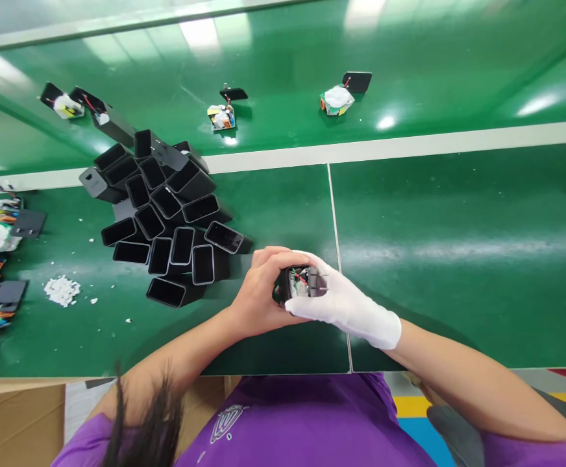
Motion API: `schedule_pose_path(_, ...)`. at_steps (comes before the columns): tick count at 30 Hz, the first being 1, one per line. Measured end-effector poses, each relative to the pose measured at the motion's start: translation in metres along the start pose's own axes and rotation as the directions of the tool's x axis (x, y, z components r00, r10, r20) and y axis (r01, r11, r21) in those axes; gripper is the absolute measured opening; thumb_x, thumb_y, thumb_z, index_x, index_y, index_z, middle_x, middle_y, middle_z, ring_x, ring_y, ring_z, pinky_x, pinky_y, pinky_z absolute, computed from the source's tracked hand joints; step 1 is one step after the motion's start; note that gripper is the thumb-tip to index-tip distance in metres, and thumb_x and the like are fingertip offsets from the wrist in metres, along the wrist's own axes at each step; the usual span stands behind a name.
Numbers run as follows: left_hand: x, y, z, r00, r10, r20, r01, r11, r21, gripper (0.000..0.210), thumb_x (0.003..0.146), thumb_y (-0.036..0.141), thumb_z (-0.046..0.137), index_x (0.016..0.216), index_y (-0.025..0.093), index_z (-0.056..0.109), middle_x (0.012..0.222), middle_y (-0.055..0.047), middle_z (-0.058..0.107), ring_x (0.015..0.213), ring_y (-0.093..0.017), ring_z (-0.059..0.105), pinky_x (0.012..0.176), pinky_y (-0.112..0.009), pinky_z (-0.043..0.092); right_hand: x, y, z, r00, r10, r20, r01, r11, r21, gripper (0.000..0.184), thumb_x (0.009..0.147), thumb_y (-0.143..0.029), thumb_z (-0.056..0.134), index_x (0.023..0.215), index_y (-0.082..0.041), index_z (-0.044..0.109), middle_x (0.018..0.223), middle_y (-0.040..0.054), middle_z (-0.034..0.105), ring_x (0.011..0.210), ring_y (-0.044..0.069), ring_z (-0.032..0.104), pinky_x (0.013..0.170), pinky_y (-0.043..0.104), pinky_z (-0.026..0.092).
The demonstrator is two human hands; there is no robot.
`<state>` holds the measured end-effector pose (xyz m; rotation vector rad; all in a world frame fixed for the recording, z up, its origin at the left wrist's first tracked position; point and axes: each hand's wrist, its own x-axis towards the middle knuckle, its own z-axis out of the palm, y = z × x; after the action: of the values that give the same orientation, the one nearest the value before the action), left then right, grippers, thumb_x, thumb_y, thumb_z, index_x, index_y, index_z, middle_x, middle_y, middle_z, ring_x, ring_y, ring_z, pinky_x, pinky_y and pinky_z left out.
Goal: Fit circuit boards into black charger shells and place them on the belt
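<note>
Just above the table's near half, both my hands close around a black power adapter. Its end is open, showing a circuit board with wires inside. My bare left hand wraps the black housing from the left. A white glove covers my right hand, whose fingers and thumb grip the adapter's right end. There a black end cap with metal plug prongs stands beside the opening, pointing right. The glove hides part of the cap. Left of my hands lies a pile of empty black adapter housings, mostly with open ends facing me.
Circuit boards with end caps, including one board, rest on the green conveyor belt beyond a white strip. More boards crowd the far left of the green table, near white crumbs.
</note>
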<state>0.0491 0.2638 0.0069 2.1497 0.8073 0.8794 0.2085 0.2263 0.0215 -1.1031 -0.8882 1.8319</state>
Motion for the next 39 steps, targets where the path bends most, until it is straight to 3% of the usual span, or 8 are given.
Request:
schedule_pose_path(3, 0.001, 0.0, -0.004, 1.0, -0.013, 0.017, 0.014, 0.998, -0.058, 0.055, 0.074, 0.036, 0.08, 0.12, 0.026, 0.053, 0.11, -0.008, 0.071, 0.104, -0.024, 0.063, 0.089, -0.04, 0.05, -0.001, -0.001, -0.001, 1.0, -0.012, -0.026, 0.011, 0.999, -0.033, 0.048, 0.068, -0.028, 0.078, 0.111, -0.022, 0.058, 0.093, -0.0009, 0.063, 0.084, 0.017, 0.062, 0.078, 0.033, 0.055)
schedule_pose_path(6, 0.004, -0.003, -0.013, 0.986, -0.076, 0.152, 0.113, 0.961, -0.254, 0.055, 0.08, 0.033, 0.073, 0.13, 0.026, 0.052, 0.143, -0.013, 0.054, 0.13, -0.03, 0.052, 0.104, -0.047, 0.047, -0.002, -0.004, -0.005, 0.998, -0.05, -0.04, 0.047, 0.996, -0.081, 0.05, 0.072, -0.03, 0.076, 0.117, -0.023, 0.057, 0.095, 0.0004, 0.066, 0.085, 0.018, 0.065, 0.078, 0.034, 0.056)
schedule_pose_path(9, 0.005, -0.006, -0.017, 0.944, -0.188, 0.272, 0.311, 0.781, -0.541, 0.055, 0.088, 0.04, 0.063, 0.139, 0.028, 0.048, 0.156, -0.012, 0.039, 0.138, -0.032, 0.046, 0.105, -0.047, 0.05, -0.001, -0.004, -0.008, 0.988, -0.144, -0.06, 0.13, 0.972, -0.194, 0.057, 0.074, -0.031, 0.076, 0.127, -0.025, 0.053, 0.11, 0.0031, 0.068, 0.093, 0.019, 0.067, 0.085, 0.036, 0.056)
schedule_pose_path(16, 0.006, -0.002, -0.011, 0.859, -0.4, 0.32, 0.505, 0.553, -0.663, 0.037, 0.09, 0.025, 0.064, 0.126, 0.026, 0.056, 0.118, -0.006, 0.065, 0.109, -0.021, 0.065, 0.084, -0.027, 0.058, 0.002, 0.004, -0.011, 0.967, -0.254, -0.032, 0.222, 0.895, -0.387, 0.058, 0.082, -0.031, 0.069, 0.136, -0.023, 0.048, 0.117, 0.0063, 0.069, 0.102, 0.022, 0.069, 0.089, 0.036, 0.056)
schedule_pose_path(22, 0.005, -0.005, -0.008, 0.883, -0.375, 0.283, 0.458, 0.556, -0.694, 0.038, 0.086, 0.019, 0.066, 0.122, 0.026, 0.057, 0.115, -0.006, 0.062, 0.107, -0.019, 0.063, 0.083, -0.025, 0.056, 0.002, 0.005, -0.014, 0.958, -0.285, 0.021, 0.261, 0.844, -0.468, 0.061, 0.085, -0.027, 0.066, 0.142, -0.024, 0.044, 0.117, 0.0052, 0.07, 0.095, 0.021, 0.071, 0.085, 0.036, 0.059)
schedule_pose_path(34, 0.006, 0.004, -0.001, 0.896, -0.385, 0.221, 0.417, 0.559, -0.716, 0.024, 0.088, 0.025, 0.062, 0.112, 0.022, 0.056, 0.1, -0.003, 0.064, 0.086, -0.013, 0.063, 0.074, -0.022, 0.053, 0.002, -0.001, -0.005, 0.919, -0.395, -0.005, 0.35, 0.821, -0.451, 0.038, 0.09, -0.031, 0.061, 0.128, -0.028, 0.057, 0.119, 0.0039, 0.069, 0.106, 0.024, 0.068, 0.097, 0.04, 0.054)
schedule_pose_path(37, 0.01, 0.002, 0.0, 0.862, -0.451, 0.233, 0.451, 0.469, -0.759, 0.026, 0.083, 0.028, 0.067, 0.106, 0.021, 0.058, 0.094, -0.002, 0.067, 0.078, -0.012, 0.063, 0.068, -0.021, 0.051, 0.002, 0.0, -0.006, 0.931, -0.358, -0.069, 0.272, 0.809, -0.522, 0.038, 0.089, -0.034, 0.061, 0.126, -0.025, 0.058, 0.11, 0.0045, 0.071, 0.096, 0.023, 0.069, 0.087, 0.038, 0.057)
schedule_pose_path(39, 0.015, -0.001, 0.0, 0.786, -0.569, 0.243, 0.506, 0.365, -0.782, 0.027, 0.079, 0.031, 0.069, 0.102, 0.02, 0.06, 0.091, -0.002, 0.069, 0.077, -0.014, 0.065, 0.066, -0.023, 0.052, 0.001, 0.001, -0.007, 0.948, -0.305, -0.086, 0.205, 0.797, -0.568, 0.053, 0.085, -0.039, 0.066, 0.134, -0.023, 0.053, 0.103, 0.0049, 0.07, 0.086, 0.021, 0.069, 0.078, 0.036, 0.059)
